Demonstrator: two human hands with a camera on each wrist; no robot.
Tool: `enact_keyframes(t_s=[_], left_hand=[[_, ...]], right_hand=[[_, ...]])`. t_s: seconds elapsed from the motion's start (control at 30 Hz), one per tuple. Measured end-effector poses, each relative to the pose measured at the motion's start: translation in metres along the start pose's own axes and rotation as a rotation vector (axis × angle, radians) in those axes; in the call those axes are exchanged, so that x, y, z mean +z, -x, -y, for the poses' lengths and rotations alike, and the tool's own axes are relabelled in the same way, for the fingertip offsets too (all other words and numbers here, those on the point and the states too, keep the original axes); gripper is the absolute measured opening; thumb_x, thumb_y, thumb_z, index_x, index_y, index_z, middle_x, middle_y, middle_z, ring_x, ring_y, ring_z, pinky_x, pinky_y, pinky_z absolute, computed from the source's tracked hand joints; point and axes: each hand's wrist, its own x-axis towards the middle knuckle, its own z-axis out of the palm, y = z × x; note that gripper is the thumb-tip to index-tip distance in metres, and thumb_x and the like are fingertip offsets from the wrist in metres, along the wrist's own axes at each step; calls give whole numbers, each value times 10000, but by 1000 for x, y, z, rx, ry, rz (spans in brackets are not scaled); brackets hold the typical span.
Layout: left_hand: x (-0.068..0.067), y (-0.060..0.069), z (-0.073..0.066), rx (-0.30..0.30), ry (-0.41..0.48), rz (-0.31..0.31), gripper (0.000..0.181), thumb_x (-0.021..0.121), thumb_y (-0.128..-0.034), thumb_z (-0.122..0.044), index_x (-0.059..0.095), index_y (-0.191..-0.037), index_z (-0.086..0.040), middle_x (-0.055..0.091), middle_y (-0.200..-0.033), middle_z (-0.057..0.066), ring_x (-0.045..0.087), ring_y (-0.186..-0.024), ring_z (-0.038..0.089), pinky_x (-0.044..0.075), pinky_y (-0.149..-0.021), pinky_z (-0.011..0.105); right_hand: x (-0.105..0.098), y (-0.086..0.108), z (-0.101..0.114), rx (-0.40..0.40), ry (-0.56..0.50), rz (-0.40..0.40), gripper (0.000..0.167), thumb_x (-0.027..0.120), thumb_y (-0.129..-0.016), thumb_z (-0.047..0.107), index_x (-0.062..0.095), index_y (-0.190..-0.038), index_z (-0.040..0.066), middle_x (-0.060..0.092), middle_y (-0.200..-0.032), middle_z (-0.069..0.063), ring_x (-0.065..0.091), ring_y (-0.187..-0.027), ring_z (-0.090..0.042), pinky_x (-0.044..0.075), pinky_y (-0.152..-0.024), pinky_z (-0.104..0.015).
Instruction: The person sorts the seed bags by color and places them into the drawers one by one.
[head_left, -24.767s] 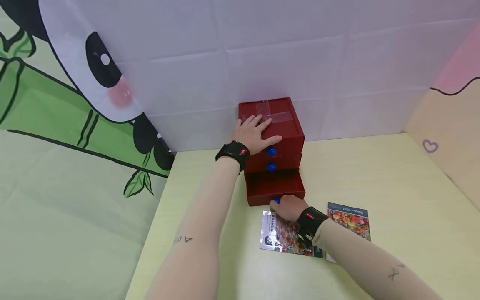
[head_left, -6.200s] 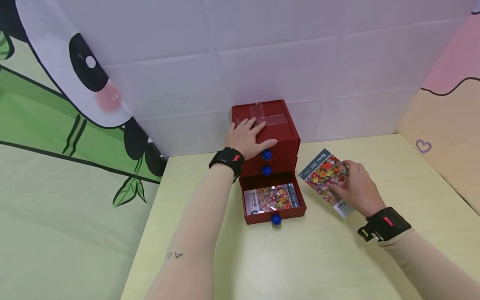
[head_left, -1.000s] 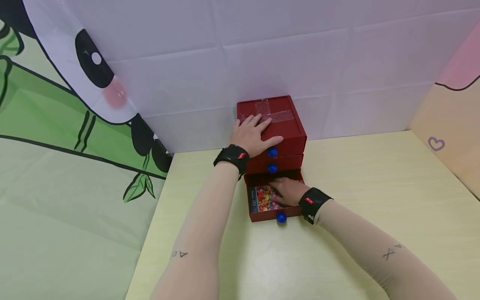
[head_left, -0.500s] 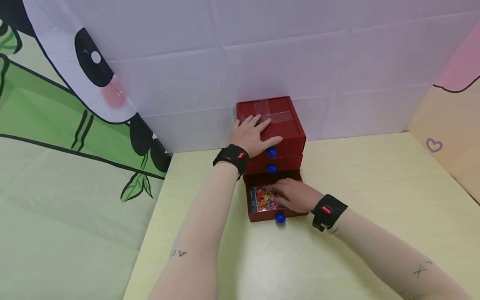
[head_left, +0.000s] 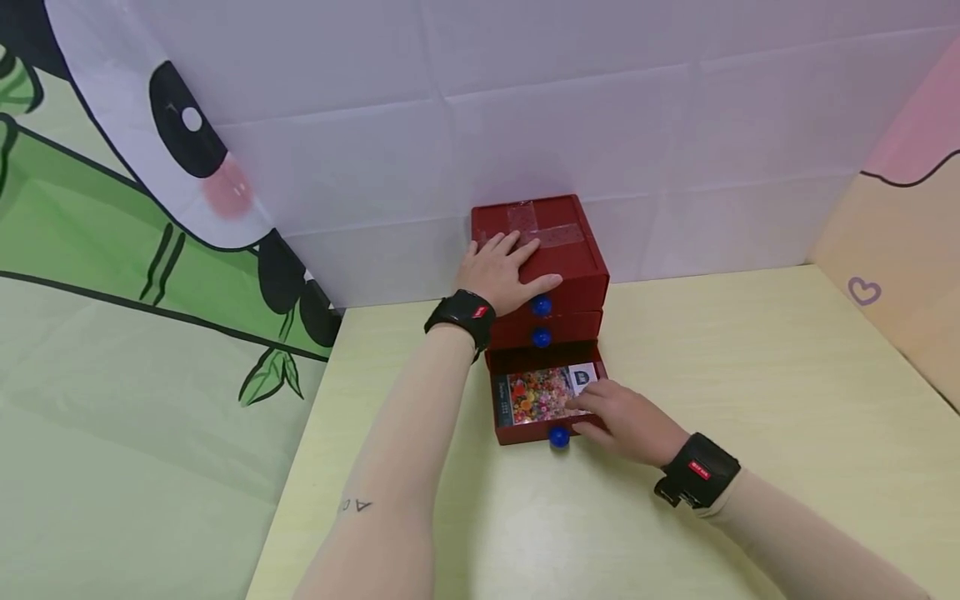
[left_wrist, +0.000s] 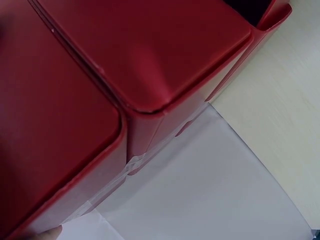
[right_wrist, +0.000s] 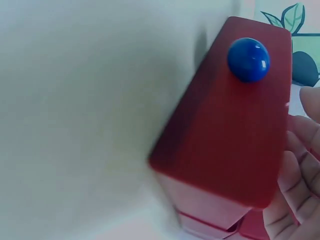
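Observation:
A red cabinet of stacked drawers (head_left: 558, 260) stands against the back wall, strips of clear tape across its top. My left hand (head_left: 497, 277) rests flat on that top, fingers spread. The bottom drawer (head_left: 517, 435) is pulled out, with a blue knob (head_left: 559, 437) on its front. Inside lies a flower-printed packet (head_left: 534, 395), face up; anything beneath it is hidden. My right hand (head_left: 633, 423) is over the drawer's front right corner, fingers loosely bent and holding nothing. The right wrist view shows the drawer front (right_wrist: 225, 135) with the fingers (right_wrist: 295, 195) beside it.
Above the bottom drawer, two more blue knobs (head_left: 542, 337) mark closed drawers. A pale wood table (head_left: 750, 358) carries the cabinet. Behind it hangs a lilac printed cloth (head_left: 562, 125), and a cream panel (head_left: 900, 283) borders the right side.
Two packets lay on the table at first; one was later in the drawer and one in my right hand. Now my right hand has drawn back rightward, uncovering the packet. My left hand stays put.

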Motion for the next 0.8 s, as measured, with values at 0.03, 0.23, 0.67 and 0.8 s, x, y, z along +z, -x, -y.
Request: enact_keyframes(t_s=[0.03,0.23,0.67,0.8], left_hand=[[0,0,0,-1,-1,0,821,286,-846,-797,292,-1520,-328,259,-1570,18,203,-1447,236,119,-1151,539],[-1,2,0,0,5,-4,817,295,-850,-791,298,-1519,-321,267,-1568,23,208,-1445,240,120,-1150,540],[2,0,0,-7,5,9,842,264,-830,-821,272,-1523,-343,245,-1576,10,187,-1452,233,106,-1155,530],[1,1,0,-9,6,11,845,268,-828,-823,272,-1523,-343,244,-1576,8,186,-1453,233,106,-1155,529]], right_hand=[[1,3,0,-1,7,-13,280,755,-841,263,718,-1077,117,635,-968,23,559,-871,-99,535,-756,-283],[5,12,-4,-27,24,-90,210,785,-810,219,721,-990,132,614,-943,41,554,-866,-95,533,-755,-285],[16,11,-7,-20,5,-193,174,829,-753,120,737,-896,153,630,-903,52,559,-854,-107,540,-760,-302],[19,9,-8,-23,2,-211,179,839,-738,119,734,-879,157,636,-884,59,566,-838,-99,544,-751,-294]])
